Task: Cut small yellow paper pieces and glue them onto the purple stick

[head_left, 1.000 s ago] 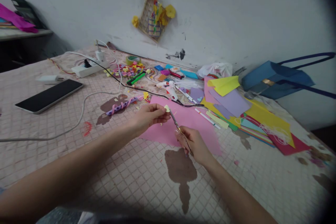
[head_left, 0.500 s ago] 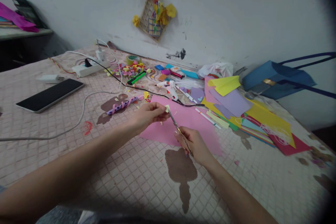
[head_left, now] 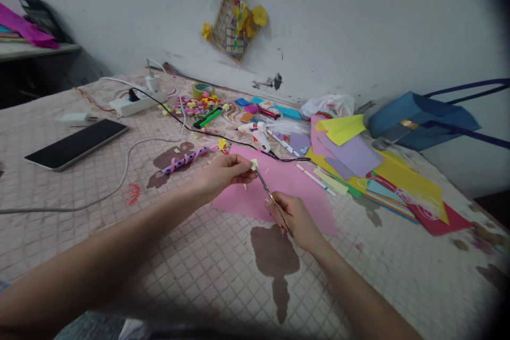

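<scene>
Here, scissors (head_left: pixel 263 183) at pale paper (head_left: pixel 254 163)

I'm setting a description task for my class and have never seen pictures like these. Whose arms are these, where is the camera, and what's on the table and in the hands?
There is no machine here, just a person's two bare hands. One camera, worn on the person's head, looks forward and down. The left hand pinches a small pale yellow piece; the right hand holds scissors, their tips at that piece. Below is a pink sheet on a patterned table cover. To the left lie a flat dark-screened device and a white power strip; farther back, a glue gun; to the right, coloured sheets and a blue bag.
</scene>
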`<state>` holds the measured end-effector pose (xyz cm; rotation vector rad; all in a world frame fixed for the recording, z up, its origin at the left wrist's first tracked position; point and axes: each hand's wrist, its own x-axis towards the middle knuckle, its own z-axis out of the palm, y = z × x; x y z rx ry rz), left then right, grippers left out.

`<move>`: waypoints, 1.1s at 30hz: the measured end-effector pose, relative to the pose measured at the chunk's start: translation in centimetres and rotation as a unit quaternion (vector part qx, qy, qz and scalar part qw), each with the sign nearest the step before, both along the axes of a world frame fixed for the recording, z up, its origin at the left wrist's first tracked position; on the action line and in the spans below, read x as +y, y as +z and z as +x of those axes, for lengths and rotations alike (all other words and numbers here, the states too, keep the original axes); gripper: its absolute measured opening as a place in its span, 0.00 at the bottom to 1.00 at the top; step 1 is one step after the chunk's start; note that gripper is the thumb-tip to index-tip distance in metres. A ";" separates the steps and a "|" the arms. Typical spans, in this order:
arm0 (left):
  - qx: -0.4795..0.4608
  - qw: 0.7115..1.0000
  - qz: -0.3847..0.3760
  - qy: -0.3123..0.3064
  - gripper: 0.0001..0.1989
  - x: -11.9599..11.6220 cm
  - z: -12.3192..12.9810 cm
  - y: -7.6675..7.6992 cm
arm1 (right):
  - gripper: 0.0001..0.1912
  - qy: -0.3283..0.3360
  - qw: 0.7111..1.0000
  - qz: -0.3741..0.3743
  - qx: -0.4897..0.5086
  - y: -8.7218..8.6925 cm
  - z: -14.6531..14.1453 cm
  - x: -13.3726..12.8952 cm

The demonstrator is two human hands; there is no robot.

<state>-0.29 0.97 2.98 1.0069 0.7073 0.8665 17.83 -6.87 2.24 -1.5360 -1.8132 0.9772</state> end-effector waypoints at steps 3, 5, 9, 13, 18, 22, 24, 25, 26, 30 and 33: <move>-0.001 1.000 0.000 0.003 0.06 0.0 0.0 0.0 | 0.20 0.001 1.000 0.000 0.001 0.0 0.0 0.0; -0.003 1.000 0.000 0.001 0.06 0.0 0.0 0.0 | 0.20 0.001 1.000 0.000 0.001 0.0 0.1 0.0; -0.012 1.000 -0.008 -0.001 0.08 -0.1 0.1 0.0 | 0.20 0.000 1.000 -0.001 0.004 0.0 0.0 0.0; -0.019 1.000 -0.018 -0.002 0.08 -0.3 0.2 -0.1 | 0.20 -0.004 1.000 -0.002 0.011 -0.1 0.0 0.0; -0.023 1.000 -0.020 -0.001 0.07 -0.2 0.2 -0.3 | 0.19 -0.004 1.000 -0.007 0.016 -0.1 0.1 0.0; -0.026 0.999 -0.020 -0.004 0.08 -0.2 0.2 -0.3 | 0.20 -0.007 1.000 -0.012 0.021 -0.2 0.1 -0.1; -0.028 0.999 -0.018 -0.004 0.08 -0.2 0.2 -0.4 | 0.20 -0.011 0.999 -0.015 0.028 -0.3 0.0 -0.1; -0.029 0.999 -0.019 -0.003 0.08 -0.2 0.2 -0.5 | 0.20 -0.012 0.999 -0.016 0.032 -0.4 0.0 -0.1; -0.032 0.999 -0.020 -0.003 0.08 -0.3 0.2 -0.5 | 0.20 -0.014 0.999 -0.017 0.036 -0.4 -0.1 -0.1; -0.046 0.999 -0.023 0.006 0.08 -0.6 0.4 -0.3 | 0.20 -0.014 0.998 -0.029 0.053 -0.7 -0.2 -0.2; -0.052 0.998 -0.029 0.017 0.09 -0.9 0.6 0.0 | 0.20 -0.014 0.997 -0.037 0.069 -0.8 -0.3 -0.3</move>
